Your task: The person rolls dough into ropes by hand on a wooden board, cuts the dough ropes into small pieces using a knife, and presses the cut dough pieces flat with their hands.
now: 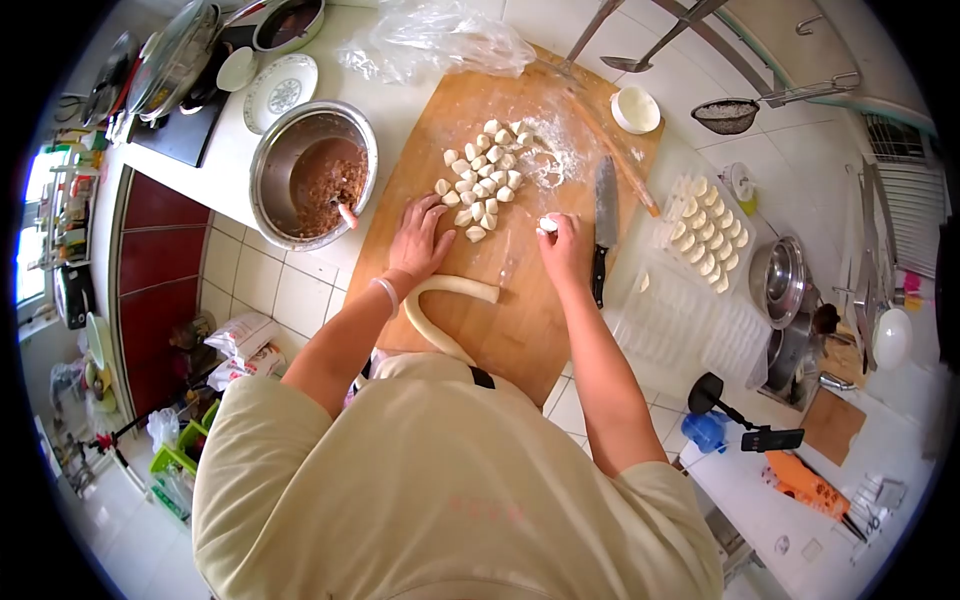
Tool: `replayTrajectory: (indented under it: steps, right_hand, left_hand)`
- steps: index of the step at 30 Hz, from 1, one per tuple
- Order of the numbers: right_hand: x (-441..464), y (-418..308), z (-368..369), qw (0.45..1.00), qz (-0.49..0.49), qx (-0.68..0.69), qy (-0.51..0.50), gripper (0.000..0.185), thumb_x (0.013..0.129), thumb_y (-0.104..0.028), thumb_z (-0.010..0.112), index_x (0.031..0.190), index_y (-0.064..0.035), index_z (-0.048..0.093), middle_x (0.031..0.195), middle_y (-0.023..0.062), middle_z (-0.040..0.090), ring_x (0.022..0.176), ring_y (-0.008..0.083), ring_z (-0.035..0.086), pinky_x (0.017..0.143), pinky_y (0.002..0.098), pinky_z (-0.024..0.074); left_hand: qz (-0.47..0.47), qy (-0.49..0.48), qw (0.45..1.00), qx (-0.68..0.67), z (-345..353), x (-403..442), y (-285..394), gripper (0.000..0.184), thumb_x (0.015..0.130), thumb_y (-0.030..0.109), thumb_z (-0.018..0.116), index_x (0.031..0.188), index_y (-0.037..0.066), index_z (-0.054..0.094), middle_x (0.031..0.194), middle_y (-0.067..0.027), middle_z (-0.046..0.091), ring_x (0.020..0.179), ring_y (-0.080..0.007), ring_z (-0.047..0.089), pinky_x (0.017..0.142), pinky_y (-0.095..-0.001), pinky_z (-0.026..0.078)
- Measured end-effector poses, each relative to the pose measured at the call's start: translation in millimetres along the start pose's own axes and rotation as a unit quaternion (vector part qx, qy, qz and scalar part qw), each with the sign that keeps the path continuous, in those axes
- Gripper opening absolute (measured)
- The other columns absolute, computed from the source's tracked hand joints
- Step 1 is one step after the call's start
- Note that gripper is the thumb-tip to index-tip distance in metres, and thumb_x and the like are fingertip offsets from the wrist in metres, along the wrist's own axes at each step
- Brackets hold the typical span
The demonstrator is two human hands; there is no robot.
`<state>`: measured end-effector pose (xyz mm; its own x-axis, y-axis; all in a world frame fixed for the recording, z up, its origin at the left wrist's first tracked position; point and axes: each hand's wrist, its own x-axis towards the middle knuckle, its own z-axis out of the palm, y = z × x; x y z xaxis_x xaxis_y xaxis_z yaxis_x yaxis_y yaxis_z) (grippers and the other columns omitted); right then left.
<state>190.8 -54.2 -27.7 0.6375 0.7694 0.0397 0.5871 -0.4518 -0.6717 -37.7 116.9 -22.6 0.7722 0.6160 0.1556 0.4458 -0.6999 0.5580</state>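
My right hand (565, 245) is closed on a small white dough piece (548, 226) above the wooden board (520, 340). Flat on the board's left part, my left hand (418, 238) has its fingers spread, beside a group of cut dough pieces (485, 175). A long dough rope (450, 286) curves below my left hand and toward my body. Right of my right hand lies a knife (606, 200) with a black handle. Loose flour (550, 155) is scattered near the board's upper middle.
A metal bowl of brown filling (314, 175) stands left of the board. A rolling pin (620, 155) lies near the right edge. Right of it are a tray of crescent-shaped dumplings (708, 235) and a clear plastic tray (670, 330). A plastic bag (430, 45) lies behind.
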Motion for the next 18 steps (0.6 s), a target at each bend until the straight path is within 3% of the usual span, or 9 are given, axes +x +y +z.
replayTrajectory:
  steps: [3,6,9,18]
  right_hand:
    - [4,-4,2,1.0,-0.013,-0.007,0.008,0.035,0.077,-0.007,0.077,0.108,-0.0057,0.06,0.101,0.016,0.059,0.096,0.0352,0.061,0.081,0.0436,0.0512]
    - [3,-12,-6,0.999,-0.018,-0.025,0.008,0.029,0.08,-0.008,0.076,0.105,-0.0055,0.063,0.105,0.0134,0.061,0.099,0.0333,0.061,0.083,0.0417,0.0523]
    - [4,-1,-3,0.999,-0.032,-0.006,-0.042,0.03,0.079,-0.007,0.078,0.105,-0.006,0.063,0.105,0.0145,0.06,0.096,0.0341,0.061,0.08,0.0416,0.0529]
    - [1,6,0,0.997,-0.066,0.004,-0.036,0.033,0.078,-0.01,0.078,0.108,-0.0082,0.064,0.106,0.0141,0.059,0.095,0.0362,0.061,0.08,0.0444,0.0526]
  left_hand:
    - [0.008,0.008,1.0,-0.006,0,0,0,0.041,0.089,0.026,0.066,0.123,0.006,0.054,0.136,-0.0144,0.049,0.134,-0.0373,0.041,0.113,-0.0518,0.032]
    - [0.013,0.013,1.0,0.007,0,0,0,0.042,0.088,0.027,0.067,0.123,0.007,0.054,0.137,-0.0142,0.049,0.134,-0.0371,0.041,0.114,-0.0521,0.03]
    - [0.009,0.012,1.0,-0.005,-2,0,2,0.043,0.088,0.028,0.066,0.123,0.007,0.054,0.137,-0.0142,0.049,0.134,-0.037,0.041,0.115,-0.0524,0.029]
    - [0.006,0.01,1.0,-0.009,-1,-1,1,0.044,0.088,0.029,0.067,0.124,0.006,0.054,0.136,-0.0149,0.049,0.133,-0.0386,0.041,0.114,-0.0506,0.031]
